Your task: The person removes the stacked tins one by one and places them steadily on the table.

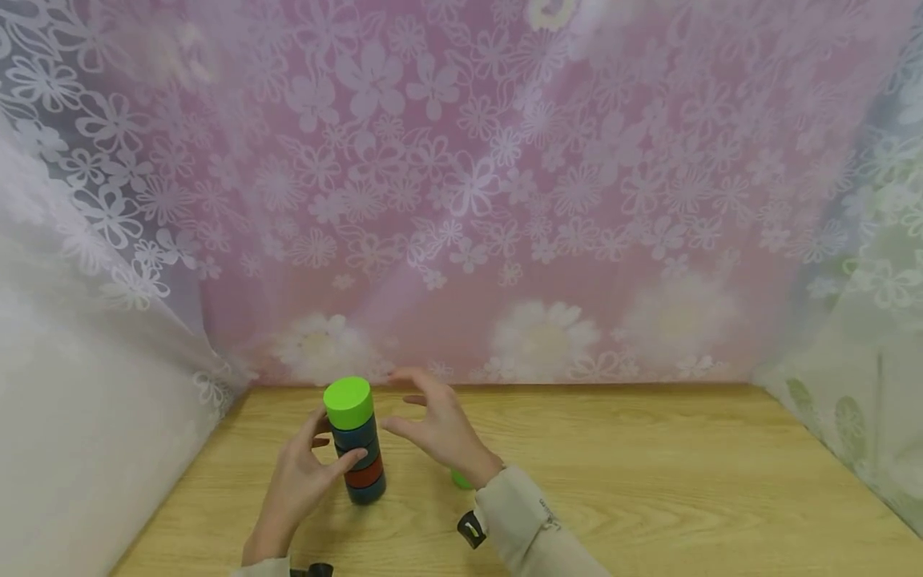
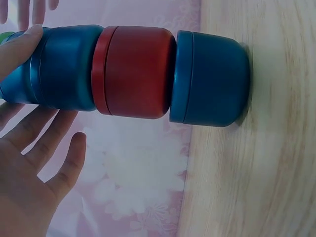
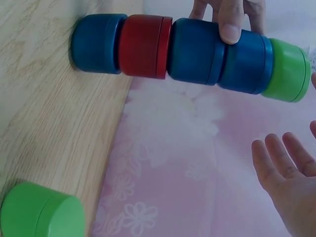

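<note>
Small round lidded canisters stand in a column on the wooden table, left of centre. From the bottom they run blue canister (image 2: 215, 79), red canister (image 2: 136, 73), two more blue ones, then a bright green canister (image 1: 349, 405) on top. The column bends slightly and its levels are a little offset. My left hand (image 1: 303, 478) holds the upper blue canisters (image 3: 197, 52), thumb in front and fingers around the far side. Just right of the green top, my right hand (image 1: 440, 425) is spread with nothing in it, fingers and thumb apart.
A second green canister (image 3: 42, 212) stands on the table (image 1: 649, 481) right of the column; my right wrist partly hides it in the head view. A pink flowered cloth (image 1: 461, 200) hangs behind the table, with pale cloth (image 1: 86, 385) along both sides.
</note>
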Demonstrator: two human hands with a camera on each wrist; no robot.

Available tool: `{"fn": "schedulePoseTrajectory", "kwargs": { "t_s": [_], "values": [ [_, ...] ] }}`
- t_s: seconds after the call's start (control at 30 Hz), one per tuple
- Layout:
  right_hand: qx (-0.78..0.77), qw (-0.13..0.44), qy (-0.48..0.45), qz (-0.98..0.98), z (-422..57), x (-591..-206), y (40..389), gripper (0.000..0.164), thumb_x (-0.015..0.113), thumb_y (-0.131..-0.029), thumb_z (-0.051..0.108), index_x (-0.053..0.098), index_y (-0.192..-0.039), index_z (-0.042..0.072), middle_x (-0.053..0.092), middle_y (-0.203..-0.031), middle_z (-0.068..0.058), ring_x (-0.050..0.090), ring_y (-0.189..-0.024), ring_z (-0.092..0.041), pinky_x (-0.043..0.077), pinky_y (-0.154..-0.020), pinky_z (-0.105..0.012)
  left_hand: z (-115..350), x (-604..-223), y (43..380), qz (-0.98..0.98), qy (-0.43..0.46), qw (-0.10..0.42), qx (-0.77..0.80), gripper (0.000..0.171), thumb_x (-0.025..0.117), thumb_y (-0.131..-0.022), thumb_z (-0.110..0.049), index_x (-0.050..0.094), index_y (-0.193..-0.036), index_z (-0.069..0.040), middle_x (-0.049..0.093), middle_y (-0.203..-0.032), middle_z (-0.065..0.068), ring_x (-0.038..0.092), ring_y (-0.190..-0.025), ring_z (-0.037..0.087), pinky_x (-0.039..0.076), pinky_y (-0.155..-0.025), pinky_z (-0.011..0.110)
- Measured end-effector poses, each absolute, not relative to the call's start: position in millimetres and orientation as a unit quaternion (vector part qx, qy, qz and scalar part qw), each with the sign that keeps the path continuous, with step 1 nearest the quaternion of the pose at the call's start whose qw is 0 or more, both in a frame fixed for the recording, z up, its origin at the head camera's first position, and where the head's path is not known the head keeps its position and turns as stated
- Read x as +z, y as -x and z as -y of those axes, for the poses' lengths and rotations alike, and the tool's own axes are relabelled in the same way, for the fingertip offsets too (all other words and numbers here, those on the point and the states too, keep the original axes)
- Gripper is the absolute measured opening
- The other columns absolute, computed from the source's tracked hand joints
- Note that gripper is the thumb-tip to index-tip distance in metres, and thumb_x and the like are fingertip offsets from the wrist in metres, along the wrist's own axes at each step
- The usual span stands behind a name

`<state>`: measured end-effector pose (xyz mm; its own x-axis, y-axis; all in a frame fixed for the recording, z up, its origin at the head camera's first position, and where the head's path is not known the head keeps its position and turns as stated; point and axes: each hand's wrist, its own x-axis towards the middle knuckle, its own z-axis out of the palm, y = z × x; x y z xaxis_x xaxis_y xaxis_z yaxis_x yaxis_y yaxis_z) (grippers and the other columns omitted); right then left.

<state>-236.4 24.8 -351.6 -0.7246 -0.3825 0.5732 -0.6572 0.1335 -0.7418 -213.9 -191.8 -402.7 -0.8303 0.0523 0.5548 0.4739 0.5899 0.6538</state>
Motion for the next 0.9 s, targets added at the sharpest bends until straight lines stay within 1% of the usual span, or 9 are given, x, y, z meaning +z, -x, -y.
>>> {"fn": "schedulePoseTrajectory", "kwargs": {
  "t_s": [0.33,0.5,0.63,0.9],
  "values": [
    [0.559,0.144,-0.352,0.737,-23.0,-348.2,236.4,0.055,0.079,-0.086,-0.001,0.056,-0.136,-0.001,0.056,-0.139,-0.015,0.055,-0.127,-0.031,0.049,-0.103,-0.043,186.6,-404.1,219.0,0.852,0.157,0.239,-0.439,0.077,0.090,-0.076,-0.004,0.050,-0.142,0.005,0.067,-0.123,0.020,0.066,-0.102,0.035,0.055,-0.086,0.056],
    [0.573,0.140,-0.363,0.721,-13.3,-349.9,238.9,0.055,0.079,-0.088,-0.001,0.056,-0.137,0.000,0.052,-0.144,-0.015,0.053,-0.130,-0.031,0.049,-0.104,-0.042,189.0,-404.6,218.7,0.850,0.157,0.253,-0.435,0.077,0.090,-0.076,-0.005,0.052,-0.141,0.003,0.068,-0.121,0.020,0.067,-0.100,0.035,0.056,-0.084,0.056],
    [0.574,0.135,-0.368,0.719,-4.5,-351.1,239.0,0.053,0.079,-0.088,0.000,0.057,-0.137,0.000,0.052,-0.144,-0.013,0.052,-0.131,-0.029,0.049,-0.104,-0.041,189.7,-404.6,218.8,0.848,0.170,0.258,-0.431,0.076,0.090,-0.076,-0.005,0.052,-0.140,0.003,0.068,-0.121,0.020,0.068,-0.100,0.035,0.057,-0.083,0.056],
    [0.564,0.140,-0.389,0.715,8.4,-351.3,239.1,0.054,0.079,-0.087,-0.001,0.055,-0.136,-0.002,0.052,-0.142,-0.016,0.051,-0.131,-0.032,0.049,-0.103,-0.048,195.2,-404.3,216.2,0.855,0.152,0.247,-0.430,0.074,0.090,-0.076,-0.005,0.053,-0.140,0.003,0.067,-0.123,0.021,0.067,-0.100,0.035,0.056,-0.084,0.058]
  ]
}}
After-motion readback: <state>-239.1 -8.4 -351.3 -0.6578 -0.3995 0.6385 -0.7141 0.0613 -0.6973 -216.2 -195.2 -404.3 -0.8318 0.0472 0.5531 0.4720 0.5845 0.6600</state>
